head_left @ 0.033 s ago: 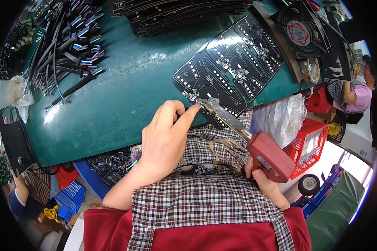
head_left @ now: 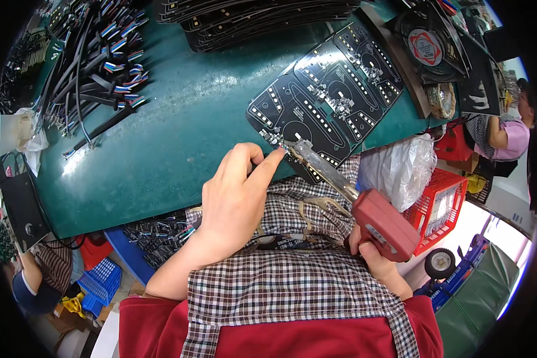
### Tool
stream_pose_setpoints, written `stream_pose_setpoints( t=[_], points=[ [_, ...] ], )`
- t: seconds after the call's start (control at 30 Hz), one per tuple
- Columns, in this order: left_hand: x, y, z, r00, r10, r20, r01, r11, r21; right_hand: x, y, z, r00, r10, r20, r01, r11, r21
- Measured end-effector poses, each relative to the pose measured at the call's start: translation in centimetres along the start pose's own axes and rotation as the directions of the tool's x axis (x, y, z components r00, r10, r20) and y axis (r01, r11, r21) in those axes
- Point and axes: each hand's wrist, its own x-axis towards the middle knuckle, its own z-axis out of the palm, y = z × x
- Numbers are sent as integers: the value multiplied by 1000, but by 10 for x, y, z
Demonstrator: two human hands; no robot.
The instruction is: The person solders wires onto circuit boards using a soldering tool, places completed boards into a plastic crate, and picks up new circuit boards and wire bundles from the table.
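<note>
A black circuit board panel [head_left: 316, 119] with rows of small pale parts lies slanted on the bench, its near corner by my fingers. My left hand [head_left: 235, 194] is closed, thumb and forefinger pinching thin wires at the board's near left edge. Most of what it holds is hidden by the palm; coloured wire ends [head_left: 192, 229] show beside the wrist. My right hand [head_left: 373, 255] grips a red soldering gun [head_left: 385, 225] from below, its handle largely hidden. The gun's metal barrel points up-left, and its tip meets the board area right beside my left fingertips.
Black cables [head_left: 95, 89] with coloured ends lie on the green bench [head_left: 173, 119] at left. Stacked black boards [head_left: 238, 27] stand behind, a fan [head_left: 426, 48] at back right. Below the bench are a blue bin [head_left: 125, 250] of parts and a red crate [head_left: 441, 206]. People sit on both sides.
</note>
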Motion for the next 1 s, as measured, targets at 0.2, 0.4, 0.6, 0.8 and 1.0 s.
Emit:
stream_pose_setpoints(
  t=[0.2,0.4,0.6,0.8,1.0],
  points=[
    [1,0,1,1000,12,-4,-12,1000,18,1,-11,0,998,45,-54,-51,993,-104],
    [1,0,0,1000,8,-12,-7,1000,30,8,-21,8,991,-107,-76,86,965,-248],
    [1,2,-1,1000,0,-11,0,999,47,4,-18,0,1000,-20,-9,17,963,-268],
    [7,8,1,999,6,-35,-5,999,32,-6,-24,-5,968,-70,-239,148,934,326],
    [2,18,-8,997,-81,2,81,997,13,-12,-27,-60,701,-400,-590,396,907,-145]
  ],
)
